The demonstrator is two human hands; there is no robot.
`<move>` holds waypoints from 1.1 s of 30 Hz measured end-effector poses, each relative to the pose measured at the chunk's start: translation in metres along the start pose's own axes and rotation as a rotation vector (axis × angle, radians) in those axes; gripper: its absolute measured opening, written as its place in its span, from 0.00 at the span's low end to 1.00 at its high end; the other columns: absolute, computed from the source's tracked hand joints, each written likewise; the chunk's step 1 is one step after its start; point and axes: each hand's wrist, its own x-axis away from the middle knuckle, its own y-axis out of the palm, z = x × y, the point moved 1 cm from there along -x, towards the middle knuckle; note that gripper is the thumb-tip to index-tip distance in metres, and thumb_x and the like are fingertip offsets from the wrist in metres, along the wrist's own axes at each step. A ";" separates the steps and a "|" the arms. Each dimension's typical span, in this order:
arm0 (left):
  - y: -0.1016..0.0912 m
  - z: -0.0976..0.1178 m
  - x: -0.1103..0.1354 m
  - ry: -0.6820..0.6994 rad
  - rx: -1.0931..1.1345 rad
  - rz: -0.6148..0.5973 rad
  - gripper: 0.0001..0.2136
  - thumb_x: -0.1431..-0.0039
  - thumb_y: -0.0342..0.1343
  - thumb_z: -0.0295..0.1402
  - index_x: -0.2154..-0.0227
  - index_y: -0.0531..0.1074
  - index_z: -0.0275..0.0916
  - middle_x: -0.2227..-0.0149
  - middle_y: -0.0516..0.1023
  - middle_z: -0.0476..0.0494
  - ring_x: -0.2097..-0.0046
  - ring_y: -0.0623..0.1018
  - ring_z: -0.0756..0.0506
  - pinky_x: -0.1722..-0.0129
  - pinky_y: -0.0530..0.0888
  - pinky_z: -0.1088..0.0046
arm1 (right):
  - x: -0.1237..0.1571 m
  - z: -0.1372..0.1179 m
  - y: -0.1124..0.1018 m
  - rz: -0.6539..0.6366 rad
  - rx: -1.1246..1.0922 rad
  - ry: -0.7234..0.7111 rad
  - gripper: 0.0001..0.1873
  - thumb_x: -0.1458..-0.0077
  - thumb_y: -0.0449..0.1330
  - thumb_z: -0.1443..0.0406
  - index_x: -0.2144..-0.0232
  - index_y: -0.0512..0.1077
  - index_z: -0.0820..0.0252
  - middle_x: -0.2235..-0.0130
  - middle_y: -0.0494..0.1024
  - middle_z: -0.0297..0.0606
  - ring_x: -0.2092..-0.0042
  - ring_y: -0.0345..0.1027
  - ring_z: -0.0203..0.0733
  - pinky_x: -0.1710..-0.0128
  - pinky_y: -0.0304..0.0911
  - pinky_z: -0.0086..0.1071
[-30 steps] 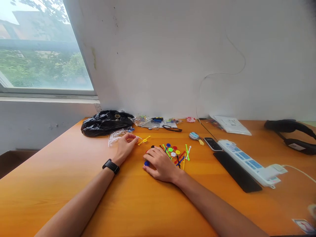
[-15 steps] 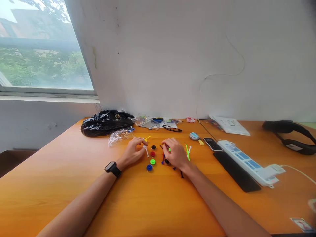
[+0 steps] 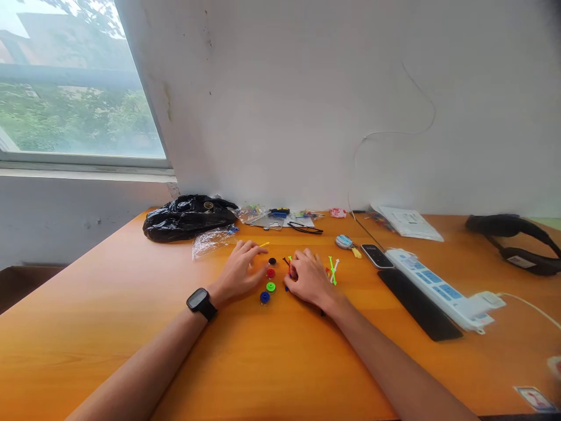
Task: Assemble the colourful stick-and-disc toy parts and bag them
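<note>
The person's left hand (image 3: 243, 266) is hovering low over the wooden table (image 3: 219, 362), its fingers parting from the thumb and leaving a gap; a little white is showing under the palm, too small to identify. A yellow stick (image 3: 264, 244) is poking out just beyond the left index finger. Four small discs are forming a rough column to the right of the left fingers: a black disc (image 3: 272, 261) is lying just past the index fingertip, a red disc (image 3: 270, 273) is sitting right beside the thumb tip, a green disc (image 3: 270, 287) is lying nearer the wearer than the thumb, and a blue disc (image 3: 265, 297) is lying nearer still. The right hand (image 3: 309, 278) is curling over a cluster of coloured pieces, mostly covering them; whether its fingers are gripping any piece, one cannot tell. Dark, green, red and blue bits are peeking out beside the right thumb and index finger. A bright green stick (image 3: 332, 269) and a white stick (image 3: 336, 266) are lying close together, just right of the right knuckles. Farther off, beyond the left fingertips, clear plastic wrap (image 3: 210, 244) and a black bag (image 3: 188, 222) are resting, while a power strip (image 3: 432, 280) is lying well to the right of the right fingers.
</note>
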 end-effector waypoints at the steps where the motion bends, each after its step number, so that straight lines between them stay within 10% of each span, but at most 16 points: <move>1: 0.001 0.003 0.001 0.029 0.000 -0.033 0.10 0.34 0.61 0.35 0.52 0.79 0.43 0.53 0.77 0.40 0.51 0.72 0.38 0.48 0.72 0.58 | 0.000 0.000 0.001 -0.003 0.006 0.009 0.13 0.44 0.62 0.67 0.78 0.65 0.57 0.63 0.76 0.42 0.57 0.65 0.48 0.59 0.54 0.40; 12: 0.010 0.005 0.002 -0.106 0.245 -0.008 0.03 0.35 0.62 0.35 0.61 0.77 0.43 0.58 0.82 0.44 0.54 0.78 0.41 0.52 0.75 0.61 | -0.004 0.004 0.009 0.134 -0.509 0.184 0.09 0.28 0.49 0.60 0.61 0.64 0.54 0.69 0.74 0.33 0.68 0.68 0.44 0.65 0.59 0.36; 21: 0.007 0.001 -0.007 -0.424 0.869 -0.062 0.18 0.45 0.73 0.40 0.55 0.80 0.36 0.54 0.86 0.37 0.52 0.85 0.39 0.47 0.81 0.59 | -0.005 -0.015 0.018 0.178 -1.209 0.107 0.13 0.35 0.62 0.53 0.60 0.74 0.56 0.61 0.80 0.38 0.60 0.76 0.43 0.57 0.72 0.36; 33: 0.011 0.015 -0.002 -0.288 0.668 0.019 0.13 0.38 0.68 0.42 0.57 0.82 0.37 0.56 0.86 0.38 0.55 0.85 0.41 0.51 0.81 0.63 | 0.000 -0.016 0.017 0.222 -0.914 -0.009 0.08 0.32 0.60 0.58 0.60 0.73 0.55 0.62 0.80 0.36 0.61 0.74 0.41 0.57 0.69 0.34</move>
